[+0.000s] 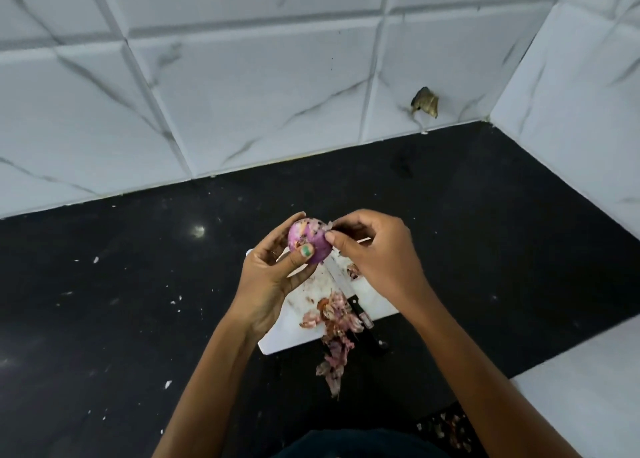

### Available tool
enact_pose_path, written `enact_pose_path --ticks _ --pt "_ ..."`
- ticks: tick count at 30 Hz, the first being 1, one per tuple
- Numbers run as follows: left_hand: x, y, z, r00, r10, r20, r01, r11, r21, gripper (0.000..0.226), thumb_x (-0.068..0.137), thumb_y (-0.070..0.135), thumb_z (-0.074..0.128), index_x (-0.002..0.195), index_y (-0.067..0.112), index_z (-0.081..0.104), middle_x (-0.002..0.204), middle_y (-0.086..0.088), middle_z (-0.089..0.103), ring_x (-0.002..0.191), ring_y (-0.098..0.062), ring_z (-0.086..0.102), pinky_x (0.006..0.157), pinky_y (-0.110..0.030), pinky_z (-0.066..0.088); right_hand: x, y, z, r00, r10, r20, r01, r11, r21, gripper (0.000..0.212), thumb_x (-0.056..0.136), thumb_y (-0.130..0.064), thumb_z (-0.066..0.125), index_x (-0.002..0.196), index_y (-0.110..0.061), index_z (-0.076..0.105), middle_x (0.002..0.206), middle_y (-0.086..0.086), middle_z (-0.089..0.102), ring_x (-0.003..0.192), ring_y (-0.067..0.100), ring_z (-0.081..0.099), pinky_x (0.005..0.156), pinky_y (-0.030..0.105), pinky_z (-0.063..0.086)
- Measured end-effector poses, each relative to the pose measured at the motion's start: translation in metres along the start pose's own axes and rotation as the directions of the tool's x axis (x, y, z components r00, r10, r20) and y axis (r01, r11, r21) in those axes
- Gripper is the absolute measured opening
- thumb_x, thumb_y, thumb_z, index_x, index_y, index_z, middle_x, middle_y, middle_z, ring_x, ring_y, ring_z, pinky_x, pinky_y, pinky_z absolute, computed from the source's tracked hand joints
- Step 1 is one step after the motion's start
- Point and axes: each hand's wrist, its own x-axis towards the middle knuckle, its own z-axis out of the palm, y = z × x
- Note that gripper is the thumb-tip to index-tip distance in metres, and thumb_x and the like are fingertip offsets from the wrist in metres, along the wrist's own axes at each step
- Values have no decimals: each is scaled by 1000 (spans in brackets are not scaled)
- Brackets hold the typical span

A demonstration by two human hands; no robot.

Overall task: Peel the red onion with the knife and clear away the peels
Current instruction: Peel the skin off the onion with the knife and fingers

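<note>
My left hand (pixel 273 277) holds the red onion (pixel 309 241) up above the white cutting board (pixel 298 322); the onion is purple with dark specks. My right hand (pixel 374 250) pinches a small flap of skin at the onion's upper right edge. The knife (pixel 362 314) lies on the board with its black handle pointing toward me, partly hidden under my hands. A pile of pink and brown peels (pixel 334 322) covers the board's near edge and spills onto the black counter (pixel 121 302).
White marble-patterned tile walls (pixel 242 77) close the counter at the back and right. A brownish damaged patch (pixel 425 101) marks the back wall. Small white flecks dot the counter. A white surface (pixel 581 388) lies at the lower right.
</note>
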Motion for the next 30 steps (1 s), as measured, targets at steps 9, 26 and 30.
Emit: enact_pose_path --ticks 9,26,30 --pt "5 26 15 997 82 10 -80 991 -103 59 57 25 81 114 23 67 107 2 71 98 -19 68 71 -26 56 22 -17 -7 995 -57 -77 67 987 144 3 88 -10 64 88 -8 66 78 2 68 70 10 68 61 18 56" --pt "-1 22 12 994 85 -63 -95 982 -165 49 72 11 67 121 13 62 120 -12 64 101 -23 66 80 -28 56 18 43 19 961 91 261 -54 988 -145 23 97 -26 49 108 -10 61 93 1 63 80 14 61 74 34 52" --pt "-1 21 12 991 121 -57 -128 983 -130 50 72 7 70 122 9 61 113 -12 67 101 -29 67 84 -37 56 25 -16 -13 967 -40 251 -8 982 187 29 92 -37 55 104 -12 65 81 -4 64 72 5 61 66 30 58"
